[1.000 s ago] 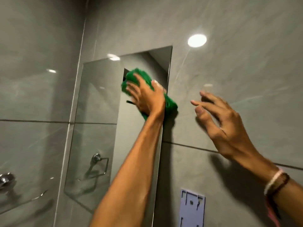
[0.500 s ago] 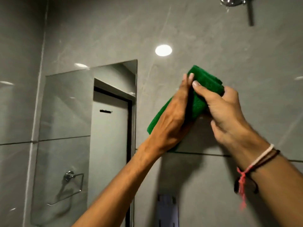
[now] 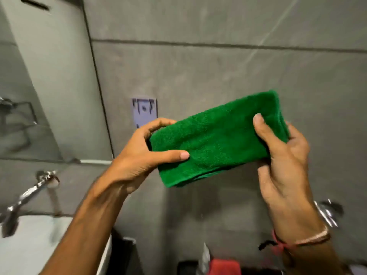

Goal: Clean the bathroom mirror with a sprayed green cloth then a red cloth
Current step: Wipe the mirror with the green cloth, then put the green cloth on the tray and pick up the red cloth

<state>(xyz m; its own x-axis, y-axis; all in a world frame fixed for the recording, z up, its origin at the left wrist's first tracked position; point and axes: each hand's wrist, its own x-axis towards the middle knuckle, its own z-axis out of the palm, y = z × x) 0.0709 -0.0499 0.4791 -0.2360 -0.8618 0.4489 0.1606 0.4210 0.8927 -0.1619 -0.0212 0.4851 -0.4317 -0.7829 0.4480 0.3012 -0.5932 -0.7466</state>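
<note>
Holding one green cloth (image 3: 216, 139) stretched between two hands, roughly in the middle of the frame and tilted so its right end sits higher than its left. It's folded into a long strip, layers showing along the bottom edge. The left hand (image 3: 139, 153) pinches the left end, thumb lying across the front and fingers curled behind. The right hand (image 3: 282, 155) clamps the right end the same way, thumb on the front face, other fingers wrapped around the back. So both hands are closed on the one cloth, out in front of the grey tiled wall (image 3: 218, 66).

One mirror (image 3: 49, 76) fills the left side of the frame, its edge running diagonally down toward the middle. One red cloth (image 3: 224, 266) peeks in at the bottom edge, right of centre, lying on something dark, too cropped to tell what. One purple plastic bracket (image 3: 144, 111) is stuck on the wall just above the left hand. One chrome tap (image 3: 29, 193) sits at lower left over one white basin (image 3: 29, 245). A couple of string bracelets (image 3: 297, 241) circle the right wrist. Another chrome fitting (image 3: 327, 213) shows behind that wrist, blurry.
</note>
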